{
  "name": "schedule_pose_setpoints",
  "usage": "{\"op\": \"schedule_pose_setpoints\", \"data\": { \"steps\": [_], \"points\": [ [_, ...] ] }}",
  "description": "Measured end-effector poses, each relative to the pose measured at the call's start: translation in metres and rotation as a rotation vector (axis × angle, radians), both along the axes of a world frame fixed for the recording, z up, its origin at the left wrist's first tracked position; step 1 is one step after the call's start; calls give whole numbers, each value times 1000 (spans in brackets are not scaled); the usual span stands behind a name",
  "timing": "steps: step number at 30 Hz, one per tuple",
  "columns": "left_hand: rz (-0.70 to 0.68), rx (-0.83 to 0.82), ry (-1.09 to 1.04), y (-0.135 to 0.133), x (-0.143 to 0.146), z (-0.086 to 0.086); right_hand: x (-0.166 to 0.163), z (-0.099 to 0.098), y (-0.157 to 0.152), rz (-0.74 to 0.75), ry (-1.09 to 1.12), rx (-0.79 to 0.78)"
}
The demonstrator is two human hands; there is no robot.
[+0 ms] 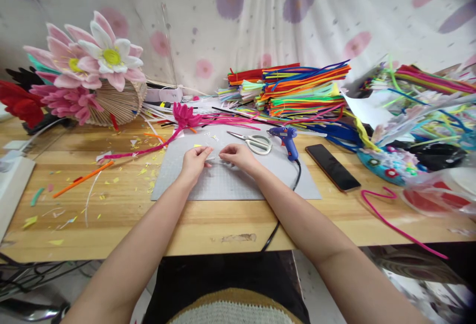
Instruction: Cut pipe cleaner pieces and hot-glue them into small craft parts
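Note:
My left hand [196,163] is closed in a pinch over the grey cutting mat [223,188], with a small pale piece at its fingertips too fine to name. Facing it a short gap away, my right hand [238,156] also has thumb and fingers pressed together; what they hold, if anything, cannot be made out. Just beyond the right hand lie scissors [259,144] with pale handles. A blue glue gun [286,140] rests at the mat's right side, its black cord running to the table edge. Behind the left hand is a magenta fuzzy flower [184,117] on a long stem.
Bundles of coloured pipe cleaners [305,88] are piled at the back. A phone [332,167] and a bent pink pipe cleaner [401,225] lie to the right. Large pink and white flowers [100,59] stand back left. An orange stick [84,179] and scraps litter the left side.

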State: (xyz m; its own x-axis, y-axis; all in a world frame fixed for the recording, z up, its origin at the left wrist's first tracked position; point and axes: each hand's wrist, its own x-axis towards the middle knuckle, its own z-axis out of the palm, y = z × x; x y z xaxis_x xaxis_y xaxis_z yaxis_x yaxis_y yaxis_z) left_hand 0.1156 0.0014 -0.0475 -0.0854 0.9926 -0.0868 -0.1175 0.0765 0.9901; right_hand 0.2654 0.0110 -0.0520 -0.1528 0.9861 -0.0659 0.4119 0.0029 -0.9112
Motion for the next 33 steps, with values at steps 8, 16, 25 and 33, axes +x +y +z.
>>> {"op": "schedule_pose_setpoints", "data": {
  "steps": [8,16,25,33],
  "points": [
    [57,27,103,5,-8,0,7,9,-3,40,69,-109],
    [4,116,437,14,-13,5,16,5,2,-1,120,-71],
    [-223,202,1361,44,19,24,23,-12,16,-415,448,107],
    [-355,237,1485,50,32,16,24,-19,21,-456,457,162]
  ]
}}
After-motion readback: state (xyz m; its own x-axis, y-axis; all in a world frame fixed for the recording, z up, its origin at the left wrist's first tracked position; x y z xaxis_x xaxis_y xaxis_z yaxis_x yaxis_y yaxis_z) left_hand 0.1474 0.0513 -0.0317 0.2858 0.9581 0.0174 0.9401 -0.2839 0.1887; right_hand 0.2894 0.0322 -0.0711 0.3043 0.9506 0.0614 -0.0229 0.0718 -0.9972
